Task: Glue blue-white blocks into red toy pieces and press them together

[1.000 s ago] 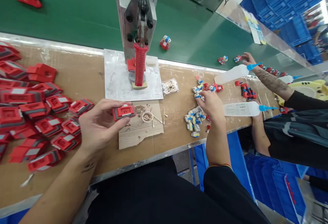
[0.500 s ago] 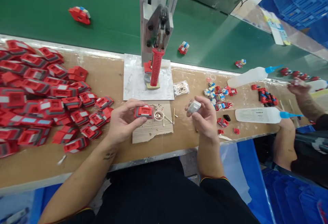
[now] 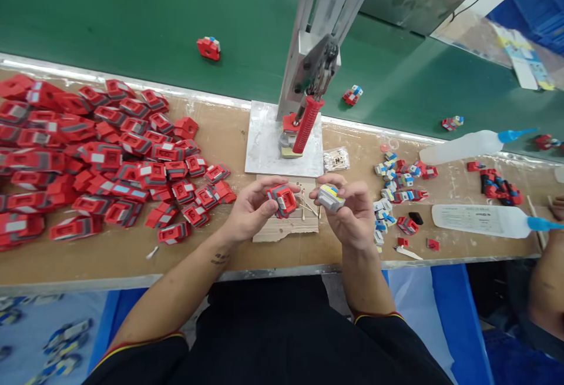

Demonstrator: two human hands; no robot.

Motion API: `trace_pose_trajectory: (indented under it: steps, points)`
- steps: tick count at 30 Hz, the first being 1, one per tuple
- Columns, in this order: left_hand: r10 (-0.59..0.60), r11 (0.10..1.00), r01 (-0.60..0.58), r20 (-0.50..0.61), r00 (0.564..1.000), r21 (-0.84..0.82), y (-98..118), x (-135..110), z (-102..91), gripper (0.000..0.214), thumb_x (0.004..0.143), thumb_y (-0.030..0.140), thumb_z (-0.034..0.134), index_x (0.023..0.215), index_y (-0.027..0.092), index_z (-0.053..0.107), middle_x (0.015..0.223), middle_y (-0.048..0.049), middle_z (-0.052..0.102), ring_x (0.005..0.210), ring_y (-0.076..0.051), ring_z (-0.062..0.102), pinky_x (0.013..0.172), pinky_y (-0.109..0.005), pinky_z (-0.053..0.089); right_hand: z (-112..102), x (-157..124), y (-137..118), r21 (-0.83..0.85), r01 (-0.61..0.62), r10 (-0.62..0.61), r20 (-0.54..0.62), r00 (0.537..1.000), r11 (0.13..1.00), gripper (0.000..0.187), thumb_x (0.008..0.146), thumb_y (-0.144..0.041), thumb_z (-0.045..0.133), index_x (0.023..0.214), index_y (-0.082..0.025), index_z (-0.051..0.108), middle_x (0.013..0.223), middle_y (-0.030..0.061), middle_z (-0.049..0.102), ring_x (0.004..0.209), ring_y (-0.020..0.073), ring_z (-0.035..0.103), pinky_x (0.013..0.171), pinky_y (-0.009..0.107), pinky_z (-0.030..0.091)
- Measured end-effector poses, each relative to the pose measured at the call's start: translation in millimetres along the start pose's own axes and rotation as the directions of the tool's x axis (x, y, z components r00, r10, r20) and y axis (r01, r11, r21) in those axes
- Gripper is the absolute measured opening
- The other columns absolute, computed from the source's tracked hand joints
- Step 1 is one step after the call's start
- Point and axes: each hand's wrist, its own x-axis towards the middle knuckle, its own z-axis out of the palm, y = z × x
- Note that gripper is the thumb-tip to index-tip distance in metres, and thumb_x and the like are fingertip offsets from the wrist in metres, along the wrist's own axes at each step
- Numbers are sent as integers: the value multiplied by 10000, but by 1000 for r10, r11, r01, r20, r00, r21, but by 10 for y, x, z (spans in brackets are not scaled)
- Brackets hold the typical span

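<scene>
My left hand (image 3: 252,208) is closed round a red and grey plastic toy shell (image 3: 282,199), held above a scrap of cardboard (image 3: 286,226) at the bench's front edge. My right hand (image 3: 352,211) pinches a small grey block with yellow and blue faces (image 3: 331,196), a few centimetres to the right of the shell. The two pieces are close but apart. Thin wooden sticks (image 3: 305,204) lie on the cardboard between my hands.
A big heap of red shells (image 3: 88,156) covers the bench's left. A hand press with a red handle (image 3: 306,123) stands on a white plate behind my hands. Small blocks (image 3: 396,179) and two squeeze bottles (image 3: 478,219) lie to the right. A green conveyor (image 3: 132,20) carries loose pieces; a co-worker's arm (image 3: 546,279) is at far right.
My right hand has picked a small block from the pile on the right and brought it in beside the red shell. My view has swung left; the co-worker's hands have left the bench.
</scene>
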Motion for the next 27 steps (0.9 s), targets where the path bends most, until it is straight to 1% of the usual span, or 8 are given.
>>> trace_pose_trajectory:
  steps: [4, 7, 10, 15, 18, 22, 24, 27]
  points:
    - [-36, 997, 36, 4, 999, -64, 25, 2, 29, 461, 931, 521, 857, 1261, 220, 744, 1201, -165, 844, 875, -232, 849, 728, -323, 701, 58, 32, -100, -210, 118, -111, 44, 993, 971, 154, 1015, -371, 761, 1103, -321, 646, 1273, 79, 783, 1097, 259, 830, 886, 437, 720]
    - [-61, 997, 61, 3, 998, -48, 13, 1, 18, 493, 917, 559, 857, 1259, 214, 772, 1150, -156, 852, 809, -221, 836, 715, -331, 701, 131, 62, -148, -343, 207, -176, 119, 977, 916, 333, 955, -252, 833, 1228, -344, 668, 1260, 75, 809, 1160, 273, 817, 967, 468, 710]
    - [-46, 999, 46, -17, 999, 5, -34, -4, -13, 490, 898, 564, 872, 1247, 226, 806, 1095, -134, 859, 824, -219, 833, 738, -325, 701, 186, 105, -168, -418, 285, -232, 175, 957, 863, 462, 919, -217, 870, 1314, -340, 664, 1220, 79, 837, 1138, 272, 820, 969, 460, 708]
    - [-19, 990, 29, -68, 998, 140, -68, -6, -49, 555, 875, 641, 859, 1233, 217, 830, 1097, -131, 859, 935, -256, 841, 749, -313, 693, 177, 157, -158, -510, 295, -195, 242, 951, 808, 402, 890, -246, 902, 1239, -323, 718, 1189, 73, 859, 1099, 290, 836, 950, 461, 712]
    - [-3, 968, 16, -53, 999, 250, 18, -18, -46, 542, 911, 621, 830, 1251, 199, 826, 1094, -127, 862, 877, -240, 835, 700, -292, 677, 166, 152, -160, -505, 306, -195, 261, 945, 807, 381, 886, -258, 908, 1220, -318, 735, 1163, 70, 868, 1063, 284, 846, 916, 441, 718]
    - [41, 903, -16, -50, 998, 429, 190, -75, 32, 473, 978, 535, 782, 1298, 187, 803, 1070, -105, 865, 982, -252, 841, 806, -311, 693, 192, 61, -148, -565, 388, -286, 264, 921, 728, 415, 917, -165, 856, 1276, -314, 710, 1159, 89, 870, 1019, 275, 855, 848, 433, 728]
    - [64, 878, -32, -50, 997, 478, 239, -115, 126, 454, 1014, 496, 748, 1355, 197, 757, 1139, -107, 860, 1033, -249, 840, 871, -328, 695, 206, -14, -103, -581, 418, -352, 230, 908, 699, 497, 900, -144, 865, 1323, -338, 690, 1176, 85, 867, 1009, 280, 858, 837, 449, 730]
    - [142, 875, -107, -40, 989, 471, 237, -159, 304, 613, 920, 475, 872, 1426, 228, 630, 1380, -161, 789, 1154, -270, 821, 980, -365, 684, 218, -111, -2, -593, 433, -439, 144, 887, 679, 594, 850, -176, 922, 1338, -404, 670, 1211, 61, 855, 994, 296, 858, 841, 486, 729]
